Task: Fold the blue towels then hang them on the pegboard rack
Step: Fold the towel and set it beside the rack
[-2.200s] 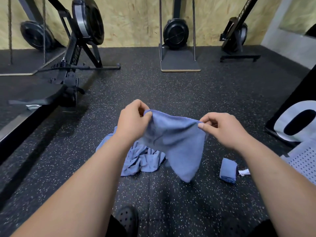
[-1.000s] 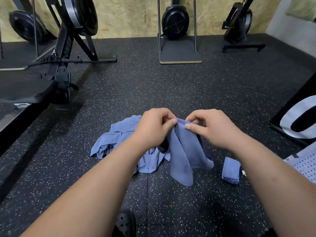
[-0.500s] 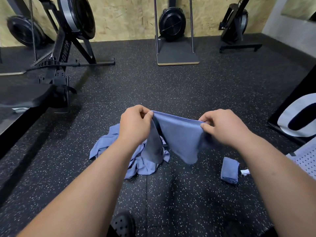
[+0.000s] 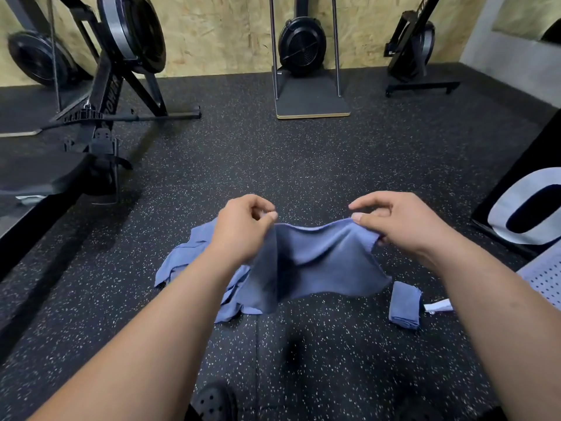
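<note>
A blue towel [image 4: 318, 262] hangs spread between my hands above the speckled floor. My left hand [image 4: 243, 226] pinches its left top corner. At the right top corner my right hand [image 4: 397, 221] pinches the edge between thumb and fingers. Behind and under it a heap of crumpled blue towels [image 4: 188, 259] lies on the floor. One folded blue towel [image 4: 405, 305] lies on the floor to the right. The white pegboard [image 4: 546, 278] shows only as a corner at the right edge.
A rowing machine [image 4: 103, 117] stands at the left, two more machines [image 4: 302, 41] against the wooden back wall. A black box with a white figure [image 4: 528, 208] sits at the right. A small white scrap [image 4: 437, 306] lies by the folded towel. My dark shoe [image 4: 212, 402] is at the bottom.
My hands came together a second ago, then drew apart. The towel now hangs wider and flatter between them, and my right hand has shifted its pinch along the top edge.
</note>
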Demonstrator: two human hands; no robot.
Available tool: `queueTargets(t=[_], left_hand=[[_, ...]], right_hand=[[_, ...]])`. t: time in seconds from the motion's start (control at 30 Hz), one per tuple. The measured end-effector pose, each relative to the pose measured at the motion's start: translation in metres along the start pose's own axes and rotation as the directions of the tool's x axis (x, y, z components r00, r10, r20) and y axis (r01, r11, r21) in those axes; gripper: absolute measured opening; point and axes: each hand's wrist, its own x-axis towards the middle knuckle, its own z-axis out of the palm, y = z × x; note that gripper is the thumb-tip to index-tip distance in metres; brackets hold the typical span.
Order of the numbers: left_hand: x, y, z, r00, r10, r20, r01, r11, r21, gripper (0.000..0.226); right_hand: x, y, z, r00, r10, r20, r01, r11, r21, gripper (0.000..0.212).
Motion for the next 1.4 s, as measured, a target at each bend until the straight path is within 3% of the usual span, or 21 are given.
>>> queueTargets(t=[0.13,0.3,0.37,0.47,0.63,0.77,0.97,1.03,1.23,1.4], left_hand=[[-0.006,0.008,0.015,0.982,0.109,0.154,-0.076,0.976,-0.203,0.016],[-0.011,0.017,0.021,0.960,0.179,0.216,-0.101,0.939,-0.329,0.029],[-0.013,0.020,0.020,0.959,0.186,0.215,-0.097,0.924,-0.370,0.028],[-0.016,0.024,0.019,0.949,0.219,0.224,-0.116,0.909,-0.399,0.028],[-0.019,0.025,0.021,0.942,0.253,0.222,-0.147,0.903,-0.404,0.029],[-0.022,0.031,0.020,0.947,0.259,0.188,-0.167,0.901,-0.400,0.028],[-0.029,0.039,0.017,0.938,0.280,0.205,-0.153,0.864,-0.481,0.014],[-0.029,0.038,0.018,0.931,0.287,0.224,-0.146,0.858,-0.492,0.020],[-0.023,0.034,0.015,0.937,0.309,0.161,-0.225,0.890,-0.397,0.015],[-0.011,0.024,0.003,0.964,0.262,0.048,-0.240,0.931,-0.276,0.020]], right_hand=[[-0.007,-0.014,0.019,0.993,0.046,0.111,-0.057,0.994,0.098,0.008],[-0.015,-0.030,0.026,0.943,-0.036,0.331,0.024,0.999,0.040,0.041],[-0.014,-0.028,0.028,0.954,-0.114,0.276,0.124,0.992,-0.021,0.044],[-0.007,-0.020,0.031,0.969,-0.208,0.136,0.224,0.968,-0.110,0.027],[0.001,-0.012,0.033,0.956,-0.279,0.086,0.292,0.924,-0.248,0.010],[0.000,-0.012,0.034,0.952,-0.291,0.099,0.307,0.899,-0.313,0.009],[0.003,-0.010,0.037,0.967,-0.244,0.074,0.254,0.948,-0.191,0.014],[0.003,-0.010,0.036,0.964,-0.253,0.079,0.262,0.954,-0.143,0.015],[0.006,-0.006,0.029,0.911,-0.294,0.288,0.360,0.909,-0.210,0.027],[0.011,0.006,0.020,0.932,-0.234,0.278,0.309,0.913,-0.267,0.028]])
